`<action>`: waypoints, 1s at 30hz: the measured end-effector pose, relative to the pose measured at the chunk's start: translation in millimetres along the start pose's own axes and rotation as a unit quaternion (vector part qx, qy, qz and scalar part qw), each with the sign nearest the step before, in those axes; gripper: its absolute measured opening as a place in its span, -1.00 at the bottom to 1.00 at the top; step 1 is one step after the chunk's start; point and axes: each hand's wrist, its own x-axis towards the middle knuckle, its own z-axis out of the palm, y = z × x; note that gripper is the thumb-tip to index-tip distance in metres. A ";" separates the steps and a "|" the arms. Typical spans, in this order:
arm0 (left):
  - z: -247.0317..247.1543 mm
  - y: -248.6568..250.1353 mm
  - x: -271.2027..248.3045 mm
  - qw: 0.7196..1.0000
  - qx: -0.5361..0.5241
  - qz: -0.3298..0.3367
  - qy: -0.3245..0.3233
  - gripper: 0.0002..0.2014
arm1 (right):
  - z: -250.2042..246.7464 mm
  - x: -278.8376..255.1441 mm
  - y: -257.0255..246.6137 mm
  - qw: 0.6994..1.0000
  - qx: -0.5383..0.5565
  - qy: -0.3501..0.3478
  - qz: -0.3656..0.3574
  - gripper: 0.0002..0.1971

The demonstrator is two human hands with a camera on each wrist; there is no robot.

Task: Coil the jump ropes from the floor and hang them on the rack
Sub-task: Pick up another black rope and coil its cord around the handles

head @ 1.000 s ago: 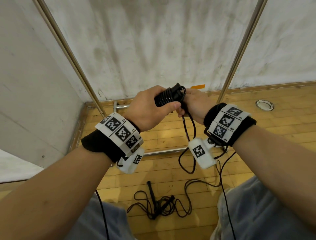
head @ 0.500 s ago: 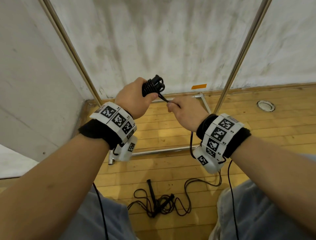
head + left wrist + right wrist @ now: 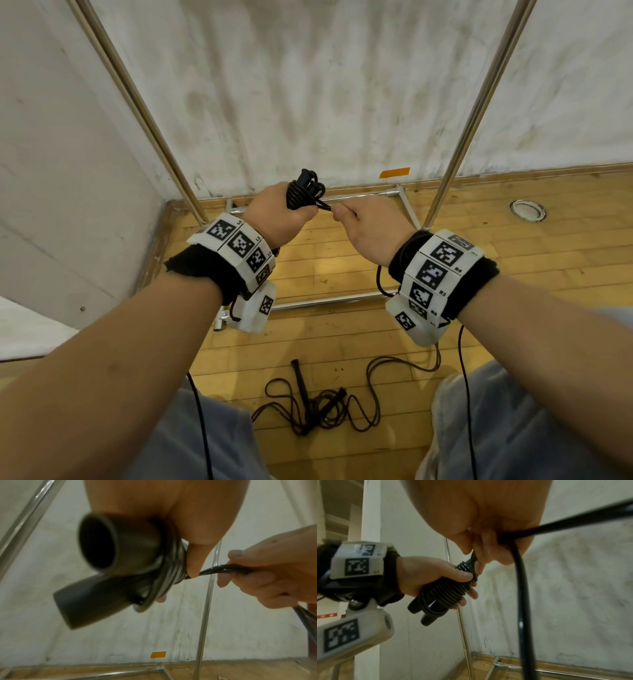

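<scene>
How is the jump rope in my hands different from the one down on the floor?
The held jump rope is wound tightly round its paired handles, gripped by your left hand, its tail pinched by your right hand. The floor jump rope lies in loose, tangled loops, handles apart. Both are black.

The white marker band [image 3: 442,270] on the right wrist carries small labels R4, R3 and R2 beside its black-and-white codes; the left wrist's band [image 3: 239,245] lettering is too small to read.

Even, soft indoor lighting is seen throughout; straight lines are bowed by wide-angle distortion at the edges, and the near black cylindrical plastic handles [image 3: 109,563] are rendered blurred
</scene>
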 end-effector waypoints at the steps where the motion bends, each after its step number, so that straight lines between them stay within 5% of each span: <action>1: 0.8 2.6 -0.6 1.000 0.009 -0.004 -0.002 -0.77 | -0.6 0.5 0.3 1.000 0.015 0.003 0.011 -0.59; 6: 0.8 13.0 -1.0 0.999 0.006 -0.031 0.031 -0.71 | -0.8 3.8 1.6 0.990 0.122 0.019 0.067 -0.68; 10: -1.4 19.1 -3.4 0.990 -0.116 -0.057 -0.062 -0.58 | -0.3 8.0 5.1 0.981 0.159 0.003 0.108 -0.77; 16: -14.5 12.1 -6.0 0.995 0.017 0.030 -0.088 -0.39 | -1.6 12.8 8.3 0.962 0.228 -0.024 0.147 -0.85; 21: -10.3 15.9 -7.5 0.996 -0.048 0.024 -0.075 -0.75 | -2.5 10.3 4.2 0.968 0.227 -0.019 0.106 -0.79; 26: -9.1 22.3 -10.0 0.985 -0.167 -0.001 -0.035 -0.73 | -5.8 7.2 -1.8 0.955 0.289 0.057 0.041 -0.79; 30: -6.7 26.4 -15.5 0.972 -0.232 -0.003 -0.046 -0.67 | -8.4 7.8 1.4 0.944 0.326 0.011 0.058 -0.83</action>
